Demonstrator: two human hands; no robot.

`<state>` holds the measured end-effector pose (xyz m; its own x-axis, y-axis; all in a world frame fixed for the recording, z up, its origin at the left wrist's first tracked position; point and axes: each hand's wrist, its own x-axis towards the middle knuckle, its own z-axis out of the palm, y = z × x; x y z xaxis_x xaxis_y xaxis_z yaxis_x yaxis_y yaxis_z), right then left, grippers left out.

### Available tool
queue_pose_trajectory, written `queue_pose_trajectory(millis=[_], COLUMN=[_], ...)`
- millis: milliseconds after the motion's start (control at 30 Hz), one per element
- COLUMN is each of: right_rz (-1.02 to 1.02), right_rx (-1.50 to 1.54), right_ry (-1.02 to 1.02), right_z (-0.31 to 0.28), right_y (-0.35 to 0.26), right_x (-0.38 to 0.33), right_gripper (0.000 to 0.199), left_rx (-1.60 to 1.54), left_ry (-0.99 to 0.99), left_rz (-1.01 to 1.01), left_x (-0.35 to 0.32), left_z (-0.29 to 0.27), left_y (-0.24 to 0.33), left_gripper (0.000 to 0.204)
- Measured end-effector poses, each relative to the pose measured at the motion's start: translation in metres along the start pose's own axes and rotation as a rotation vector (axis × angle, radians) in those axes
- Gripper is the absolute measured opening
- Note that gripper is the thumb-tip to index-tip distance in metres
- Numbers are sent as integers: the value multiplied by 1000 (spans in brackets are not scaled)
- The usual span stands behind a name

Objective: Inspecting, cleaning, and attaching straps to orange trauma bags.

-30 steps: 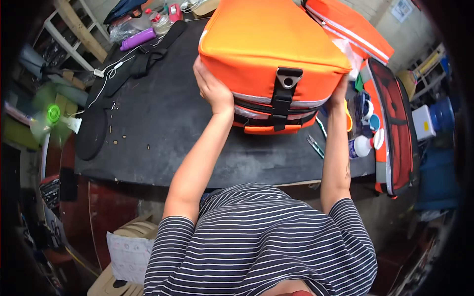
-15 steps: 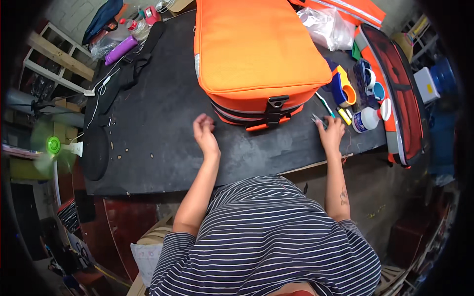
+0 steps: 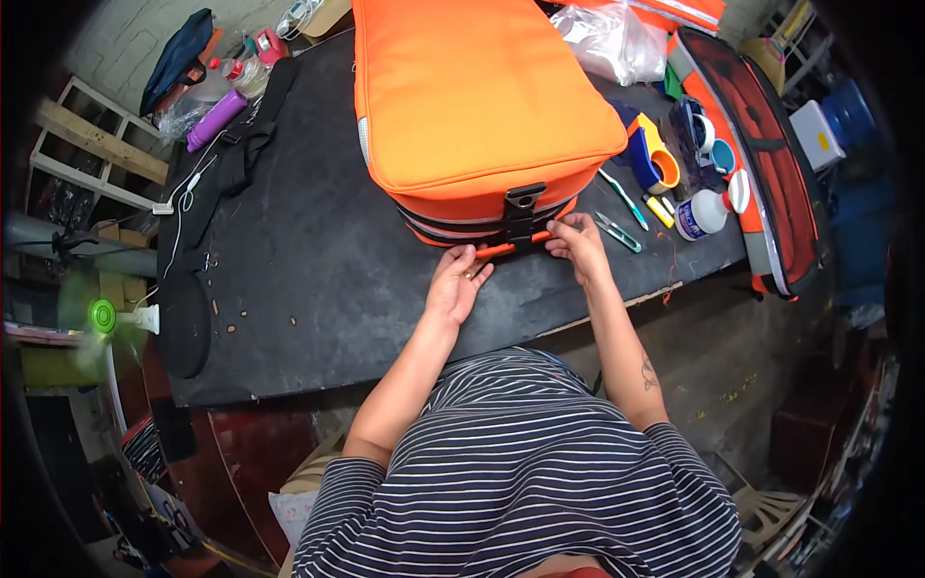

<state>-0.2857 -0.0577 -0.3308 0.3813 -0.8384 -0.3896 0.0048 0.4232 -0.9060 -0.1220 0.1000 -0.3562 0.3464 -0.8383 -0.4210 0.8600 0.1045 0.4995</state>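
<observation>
A large orange bag (image 3: 482, 106) with black and grey bands lies on the dark table. A black strap with a buckle (image 3: 524, 197) runs down its near end. Across the strap's lower part sits an orange strip (image 3: 496, 251). My left hand (image 3: 455, 287) pinches the left end of this strip between thumb and fingers. At its right end, my right hand (image 3: 581, 249) is closed in a pinch. Thread snips (image 3: 618, 232) lie on the table just right of my right hand, touching nothing I hold.
To the right are a teal-and-white pen-like tool (image 3: 624, 199), yellow markers (image 3: 659, 211), a tape dispenser (image 3: 653, 159), a white bottle (image 3: 701, 214) and an open orange case (image 3: 761, 154). A purple bottle (image 3: 217, 120) and black straps (image 3: 252, 144) lie at the left. A green fan (image 3: 102, 316) stands beyond the left edge.
My right hand has let go of the snips on the table and moved left to the orange strip. My left hand has moved right and closed on the strip's left end.
</observation>
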Motion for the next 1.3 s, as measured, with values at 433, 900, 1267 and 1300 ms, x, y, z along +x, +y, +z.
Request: queue_pose_trajectory(millis=[433,900,1267,1300], right_rz=[-599,-340,-1098,-1015], right_rx=[-741,-1586,-814,-825], right_ry=[399,774,44,147], right_z=[-84,-136,79,86], right_y=[-36,-36,14,21], right_x=[38,64,-93,-82], right_gripper=[20,39,26,26], left_rx=[238,217,203,207], left_ry=[188,-10,-68,-56], left_rz=[203,280,230,234], left_x=[19,-2,-1,-3], left_z=[17,1,1,3], left_y=[-27,-19,-11,-11], left_gripper=[31,38,25,25])
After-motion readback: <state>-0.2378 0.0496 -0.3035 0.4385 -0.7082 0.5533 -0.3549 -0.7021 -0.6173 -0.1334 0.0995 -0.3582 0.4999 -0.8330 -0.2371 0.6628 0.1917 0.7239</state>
